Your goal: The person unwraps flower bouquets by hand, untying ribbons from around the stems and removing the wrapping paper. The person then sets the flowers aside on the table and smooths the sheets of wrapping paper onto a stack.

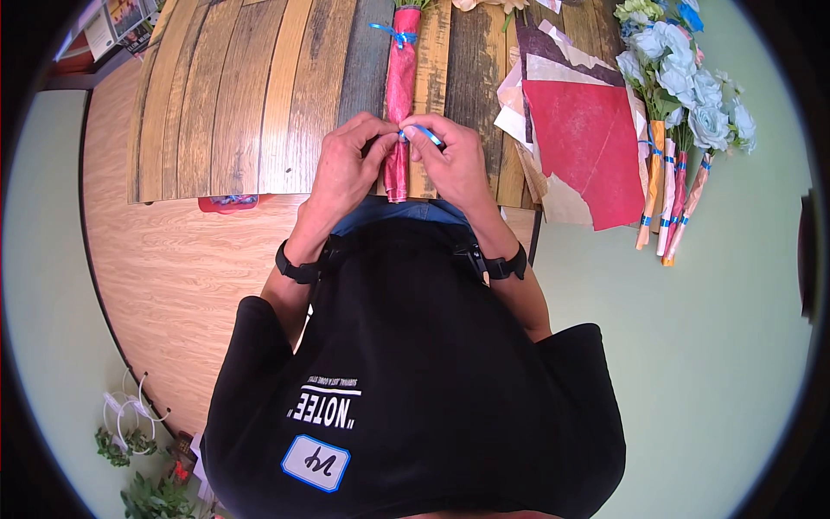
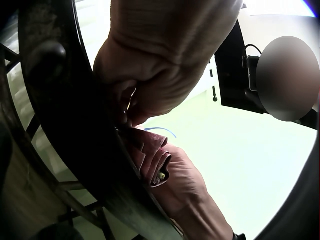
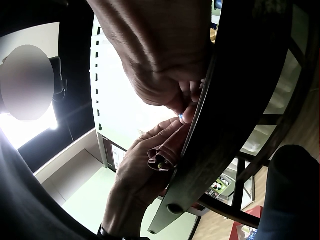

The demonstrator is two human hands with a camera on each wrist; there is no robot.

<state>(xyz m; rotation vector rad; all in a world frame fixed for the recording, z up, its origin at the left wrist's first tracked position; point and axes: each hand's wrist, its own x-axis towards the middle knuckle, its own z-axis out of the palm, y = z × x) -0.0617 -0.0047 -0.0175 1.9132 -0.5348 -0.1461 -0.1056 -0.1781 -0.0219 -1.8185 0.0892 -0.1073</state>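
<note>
A bundle of stems wrapped in crinkled red paper (image 1: 402, 82) lies lengthwise at the table's near edge, with green foliage at its far end. A blue ribbon (image 1: 430, 136) goes round its lower part. My left hand (image 1: 353, 160) pinches the ribbon against the wrap from the left, thumb and forefinger together. On the other side, my right hand (image 1: 454, 160) pinches the same ribbon, and a loose end sticks out past its thumb. Farther up, a tied blue ribbon bow (image 1: 400, 36) circles the wrap. Both wrist views show the folded paper end (image 2: 152, 155) with a green stem inside.
Torn sheets of red wrapping paper (image 1: 584, 143) and brown paper lie stacked on the right of the wooden table (image 1: 259, 95). Beyond them are several wrapped bouquets of pale blue flowers (image 1: 674, 69). A pink container (image 1: 229, 203) sits below the table's left front edge.
</note>
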